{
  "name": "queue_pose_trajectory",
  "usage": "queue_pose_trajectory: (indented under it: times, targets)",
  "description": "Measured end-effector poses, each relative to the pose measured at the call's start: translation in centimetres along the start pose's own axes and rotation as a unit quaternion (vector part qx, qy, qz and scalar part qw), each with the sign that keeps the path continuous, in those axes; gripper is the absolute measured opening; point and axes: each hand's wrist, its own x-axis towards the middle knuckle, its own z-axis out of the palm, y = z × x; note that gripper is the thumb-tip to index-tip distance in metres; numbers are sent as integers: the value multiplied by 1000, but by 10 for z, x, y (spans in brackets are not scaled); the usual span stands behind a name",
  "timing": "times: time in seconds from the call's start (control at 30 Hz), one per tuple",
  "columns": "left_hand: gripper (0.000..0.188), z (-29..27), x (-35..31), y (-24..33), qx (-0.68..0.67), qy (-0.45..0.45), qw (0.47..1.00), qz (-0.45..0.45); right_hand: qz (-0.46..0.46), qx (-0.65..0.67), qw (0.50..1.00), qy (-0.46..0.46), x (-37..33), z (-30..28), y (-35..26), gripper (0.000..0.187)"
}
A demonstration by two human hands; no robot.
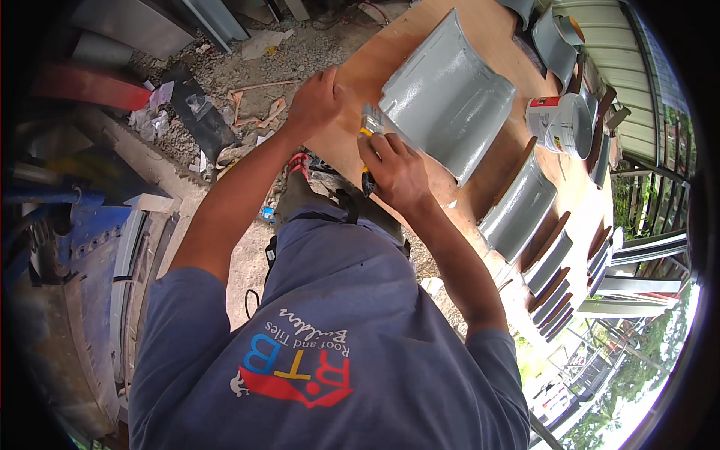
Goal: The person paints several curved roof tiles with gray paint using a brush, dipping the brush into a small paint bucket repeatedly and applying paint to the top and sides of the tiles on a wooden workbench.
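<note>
My right hand [396, 171] is closed around a paintbrush [367, 182]. Its dark and yellow handle runs through my fist, and the bristles point away from me at the near edge of a curved roof tile [450, 97]. That tile lies on a brown wooden board, its grey surface wet and shiny. My left hand [316, 100] is at the board's left edge with its fingers curled in. Nothing shows in it, and a short gap separates it from the brush.
The wooden board [360, 82] reaches away to the right. A white bucket [564, 124] sits on it, beside another grey tile [520, 212] and several more tiles in a row. Gravel ground [259, 71] with scraps and a red metal piece [90, 91] lie to the left.
</note>
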Motion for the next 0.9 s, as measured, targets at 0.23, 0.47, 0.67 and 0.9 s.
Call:
queue_pose_trajectory:
  times: [0.23,0.47,0.67,0.9]
  targets:
    - [45,1,0,-5,23,-20,1000,2,-21,-34,999,-22,-76,11,43,40]
    - [45,1,3,-3,31,-5,999,35,153,-67,981,-99,-95,-31,17,34]
    - [47,0,5,-2,20,-18,999,40,90,2,995,-50,-76,-27,9,32]
    - [49,5,7,-8,29,-25,999,27,146,-19,989,-21,-124,-22,43,48]
